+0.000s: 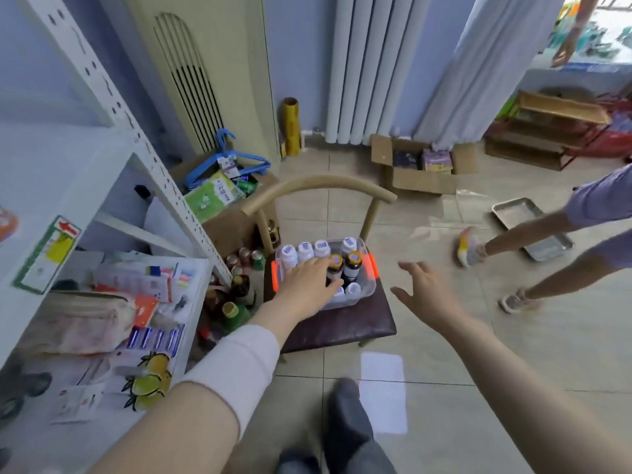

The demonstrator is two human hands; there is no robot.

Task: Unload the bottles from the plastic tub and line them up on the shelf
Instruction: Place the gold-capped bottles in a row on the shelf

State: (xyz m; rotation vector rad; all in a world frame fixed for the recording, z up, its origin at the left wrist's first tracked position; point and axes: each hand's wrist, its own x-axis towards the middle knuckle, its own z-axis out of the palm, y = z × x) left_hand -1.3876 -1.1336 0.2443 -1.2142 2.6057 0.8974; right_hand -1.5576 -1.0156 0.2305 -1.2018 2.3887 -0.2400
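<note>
The plastic tub (363,293) sits on the dark seat of a chair (342,325) at centre frame. It is loaded: a row of white-capped bottles (305,250) stands along its far side, and two dark bottles (354,266) with gold caps stand upright in the middle. All have their long axes vertical and their caps towards the camera.

The left hand (306,283) is already over the tub, palm down. Its fingertips reach the nearer of the dark bottles, and its thumb lies low on the near side. I cannot tell whether its grip has closed on that bottle or only rests against it, because the hand hides the contact.

The right hand (425,297) hovers to the right of the tub, apart from it, with its fingers spread and nothing in them.

The left hand is plainly the nearer, and the dark bottle lies directly under and ahead of its fingers. A grip round the body and a straight upward lift looks like the move that clears the neighbouring bottles.

The shelf (51,162) fills the left of the frame. It stands on the left hand's own side, so the carry would go leftward across the picture. The lower board is crowded with packets, so finding room for a row may be the harder part. None of the tub's bottles appear to be on the shelf yet, which suggests unloading is at its start.
</note>
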